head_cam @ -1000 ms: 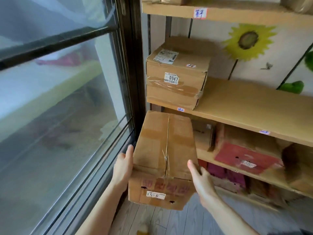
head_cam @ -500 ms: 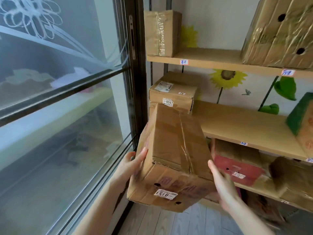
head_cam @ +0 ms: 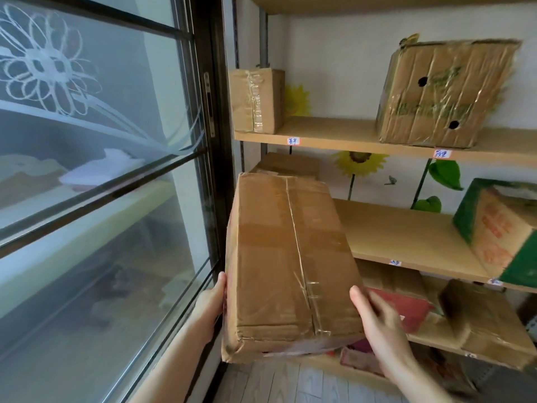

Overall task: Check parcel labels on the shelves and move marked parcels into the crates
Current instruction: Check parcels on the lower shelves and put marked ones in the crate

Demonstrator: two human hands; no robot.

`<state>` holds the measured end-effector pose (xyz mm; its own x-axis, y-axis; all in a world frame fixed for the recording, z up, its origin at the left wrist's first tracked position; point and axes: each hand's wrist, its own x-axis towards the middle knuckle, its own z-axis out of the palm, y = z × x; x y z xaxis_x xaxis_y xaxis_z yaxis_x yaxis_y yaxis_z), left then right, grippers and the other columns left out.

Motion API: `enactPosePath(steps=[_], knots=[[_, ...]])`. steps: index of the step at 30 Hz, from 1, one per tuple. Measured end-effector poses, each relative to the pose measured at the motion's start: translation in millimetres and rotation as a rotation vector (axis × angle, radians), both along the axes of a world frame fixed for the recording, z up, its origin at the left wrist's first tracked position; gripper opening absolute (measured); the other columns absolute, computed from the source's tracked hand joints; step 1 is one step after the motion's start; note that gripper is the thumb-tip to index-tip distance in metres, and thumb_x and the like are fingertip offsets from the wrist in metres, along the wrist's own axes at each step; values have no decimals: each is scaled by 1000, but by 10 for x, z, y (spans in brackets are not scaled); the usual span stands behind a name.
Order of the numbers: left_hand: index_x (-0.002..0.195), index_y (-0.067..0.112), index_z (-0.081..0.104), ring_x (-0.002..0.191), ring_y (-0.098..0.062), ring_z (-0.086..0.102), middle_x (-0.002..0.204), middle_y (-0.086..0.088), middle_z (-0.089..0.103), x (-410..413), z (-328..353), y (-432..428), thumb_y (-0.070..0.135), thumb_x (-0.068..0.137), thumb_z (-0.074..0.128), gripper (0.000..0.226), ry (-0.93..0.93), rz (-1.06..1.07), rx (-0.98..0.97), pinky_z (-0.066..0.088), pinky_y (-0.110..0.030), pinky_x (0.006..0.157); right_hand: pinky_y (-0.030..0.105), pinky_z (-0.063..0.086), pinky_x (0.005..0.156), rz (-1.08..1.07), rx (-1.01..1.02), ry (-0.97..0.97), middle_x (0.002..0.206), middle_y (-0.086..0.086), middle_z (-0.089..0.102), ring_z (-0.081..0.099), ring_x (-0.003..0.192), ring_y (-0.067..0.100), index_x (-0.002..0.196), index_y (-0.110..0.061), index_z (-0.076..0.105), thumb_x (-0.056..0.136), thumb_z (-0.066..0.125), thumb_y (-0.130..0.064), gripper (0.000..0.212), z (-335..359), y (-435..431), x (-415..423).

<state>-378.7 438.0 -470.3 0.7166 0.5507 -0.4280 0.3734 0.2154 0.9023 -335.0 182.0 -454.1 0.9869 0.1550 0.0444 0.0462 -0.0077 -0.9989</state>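
Both hands, left [head_cam: 209, 308] and right [head_cam: 377, 321], gripped the box [head_cam: 287, 266] by flat palms only; it looked liable to slip.

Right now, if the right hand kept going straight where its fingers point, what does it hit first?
The right hand lies along the side of the held cardboard box, fingers pointing up and forward. Straight on, it would probably meet the front edge of the middle shelf first, though depth is hard to judge.
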Motion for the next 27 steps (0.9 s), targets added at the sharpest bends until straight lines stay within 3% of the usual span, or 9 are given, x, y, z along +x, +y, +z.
enactPosePath(steps=[5,8,10,12,15,17,19,22,27], knots=[[104,14,66,77,-21,63,85,-5,69,-29,-78,61,76,69,54,72,-75,-98,-141,50,-40,86,-2,42,57,12,-25,-27,82,-17,63,56,80,-2,81,-31,61,92,52,-24,16,-19,65,-49],[106,12,64,80,-30,63,88,-15,68,-17,48,70,66,75,55,63,-131,-51,-143,42,-48,100,10,45,81,-16,21,13,101,-12,65,58,99,4,96,-26,65,89,56,-30,13,-43,41,67],[113,10,65,91,-29,67,100,-16,71,-3,133,128,59,75,59,62,-182,-37,-171,50,-41,91,36,43,101,29,84,61,123,-10,58,52,118,12,118,-35,58,78,60,-47,42,-14,0,138],[109,16,65,78,-20,72,89,-6,75,3,229,220,55,81,55,49,-242,-128,-219,56,-30,67,42,37,108,35,87,48,135,-10,50,46,126,13,122,-45,52,78,56,-47,45,8,-38,186],[109,17,65,72,-16,72,90,-5,76,-16,321,286,51,86,50,44,-260,-257,-242,57,-25,60,36,38,106,44,-35,21,135,-4,52,49,123,14,122,-38,52,94,45,-32,30,6,-27,298],[113,17,63,79,-16,72,96,-5,75,-25,360,249,45,87,53,40,-322,-297,-204,58,-28,67,33,44,96,120,-75,83,121,-6,62,57,109,10,118,-35,57,93,44,-41,29,52,50,352],[119,20,59,89,-18,71,102,-5,74,-20,381,149,39,83,58,41,-383,-330,-145,56,-32,77,31,47,88,238,-29,175,101,-15,69,60,96,3,114,-32,62,82,48,-64,48,137,139,354],[120,25,58,97,-20,69,105,-2,73,-21,401,56,44,82,57,43,-396,-339,-56,54,-35,83,46,40,104,286,-2,250,119,-8,66,58,114,16,121,-33,58,53,64,-80,82,133,198,384],[110,28,63,92,-20,68,106,-4,71,-5,400,120,48,93,39,36,-382,-312,41,50,-29,75,39,52,79,206,225,381,92,11,72,67,86,27,102,-16,65,76,56,-55,47,171,77,469]])
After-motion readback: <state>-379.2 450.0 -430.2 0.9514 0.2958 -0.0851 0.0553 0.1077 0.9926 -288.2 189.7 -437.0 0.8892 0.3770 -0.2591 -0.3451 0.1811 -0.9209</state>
